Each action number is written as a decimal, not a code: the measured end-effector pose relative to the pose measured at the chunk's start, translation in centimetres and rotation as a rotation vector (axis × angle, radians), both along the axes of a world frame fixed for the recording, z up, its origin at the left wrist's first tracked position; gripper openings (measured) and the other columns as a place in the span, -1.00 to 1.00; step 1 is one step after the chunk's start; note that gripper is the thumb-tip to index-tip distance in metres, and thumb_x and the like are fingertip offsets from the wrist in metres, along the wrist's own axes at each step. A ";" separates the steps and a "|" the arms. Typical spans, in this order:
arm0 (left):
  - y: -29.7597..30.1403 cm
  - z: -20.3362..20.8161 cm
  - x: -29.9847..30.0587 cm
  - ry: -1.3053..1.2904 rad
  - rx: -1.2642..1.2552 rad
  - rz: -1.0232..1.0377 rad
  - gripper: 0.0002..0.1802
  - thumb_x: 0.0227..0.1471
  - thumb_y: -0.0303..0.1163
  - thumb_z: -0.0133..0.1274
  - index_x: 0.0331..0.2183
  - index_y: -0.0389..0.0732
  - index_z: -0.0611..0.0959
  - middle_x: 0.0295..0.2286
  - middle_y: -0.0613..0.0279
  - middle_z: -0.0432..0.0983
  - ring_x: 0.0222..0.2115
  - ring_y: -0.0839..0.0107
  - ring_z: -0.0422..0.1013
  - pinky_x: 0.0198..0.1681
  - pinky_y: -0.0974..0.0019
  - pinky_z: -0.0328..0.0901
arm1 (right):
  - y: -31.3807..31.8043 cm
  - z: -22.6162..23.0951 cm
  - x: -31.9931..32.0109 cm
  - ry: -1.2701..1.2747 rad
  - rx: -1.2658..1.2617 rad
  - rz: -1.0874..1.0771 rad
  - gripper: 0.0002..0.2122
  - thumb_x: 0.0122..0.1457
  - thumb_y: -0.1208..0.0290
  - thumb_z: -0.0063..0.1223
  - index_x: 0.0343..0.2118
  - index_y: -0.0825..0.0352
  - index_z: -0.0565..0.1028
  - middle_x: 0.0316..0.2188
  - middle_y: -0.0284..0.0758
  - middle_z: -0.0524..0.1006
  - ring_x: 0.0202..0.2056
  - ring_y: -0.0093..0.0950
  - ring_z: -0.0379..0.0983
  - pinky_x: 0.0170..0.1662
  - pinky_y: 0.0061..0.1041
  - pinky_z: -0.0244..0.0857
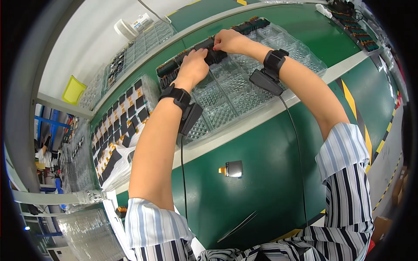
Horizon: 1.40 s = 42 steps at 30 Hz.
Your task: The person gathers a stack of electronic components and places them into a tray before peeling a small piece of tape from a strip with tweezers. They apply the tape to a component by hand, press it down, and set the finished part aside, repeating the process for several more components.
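Observation:
Both of my hands reach to the far edge of a clear plastic tray (217, 95), where a row of thin black parts (167, 68) stands packed on edge. My left hand (194, 66) rests on the row from the near side, fingers stretched out and a little apart over the black parts. Just to its right, my right hand (230, 41) is closed in a pinch at the row; its fingertips hide what they hold, if anything. On the green bench nearer me lies one small dark screen panel (234, 168) with an orange ribbon tab. A black band device sits on each wrist.
To the left stands a tray (124, 117) of black panels with orange ribbons. Tweezers (237, 226) lie near the front edge. A black tray of parts (355, 28) is at the far right. Cables (298, 152) run from both wrist devices across the bench.

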<state>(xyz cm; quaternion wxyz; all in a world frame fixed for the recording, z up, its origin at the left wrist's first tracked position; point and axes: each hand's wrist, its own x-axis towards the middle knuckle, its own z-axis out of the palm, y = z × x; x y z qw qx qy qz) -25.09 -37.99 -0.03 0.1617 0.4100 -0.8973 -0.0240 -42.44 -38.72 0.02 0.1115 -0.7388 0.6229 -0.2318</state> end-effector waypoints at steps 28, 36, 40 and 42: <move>0.1 -0.4 0.9 -0.212 0.215 -0.054 -0.47 0.02 -0.32 -0.32 0.04 -0.33 0.15 0.06 -0.12 0.00 0.09 0.05 -0.02 0.08 0.00 -0.04 | 0.9 -1.1 -0.4 -0.569 0.176 -0.158 -0.86 -0.06 0.52 0.08 -0.41 0.43 0.49 -0.66 -0.30 0.44 -0.64 -0.54 0.39 -0.56 -0.53 0.29; 0.5 0.3 1.6 -0.203 0.149 -0.167 -0.46 -0.01 -0.32 -0.34 0.03 -0.33 0.16 0.05 -0.09 0.04 0.09 0.04 -0.04 0.06 -0.08 -0.03 | 1.1 -2.8 0.0 0.057 -0.327 0.191 -0.70 -0.13 0.57 -0.10 -0.29 0.17 0.52 -0.38 -0.29 0.47 -0.24 -0.30 0.39 -0.20 -0.43 0.27; -0.3 0.6 1.4 -0.193 0.189 -0.203 -0.47 -0.05 -0.35 -0.32 0.01 -0.31 0.20 0.00 -0.05 0.13 0.06 0.04 0.02 0.02 -0.07 0.03 | 1.0 -2.1 0.7 -0.206 -0.109 0.054 -0.64 -0.13 0.62 -0.18 -0.23 0.18 0.50 -0.27 -0.24 0.43 -0.19 -0.25 0.33 -0.14 -0.41 0.23; -0.8 0.6 1.5 -0.155 0.245 -0.191 -0.47 -0.06 -0.36 -0.31 0.00 -0.30 0.21 -0.01 -0.04 0.16 0.04 0.04 0.04 0.00 -0.06 0.05 | 1.3 -1.7 0.4 -0.100 -0.137 0.119 -0.63 -0.13 0.62 -0.18 -0.21 0.19 0.48 -0.26 -0.24 0.42 -0.18 -0.25 0.33 -0.13 -0.42 0.22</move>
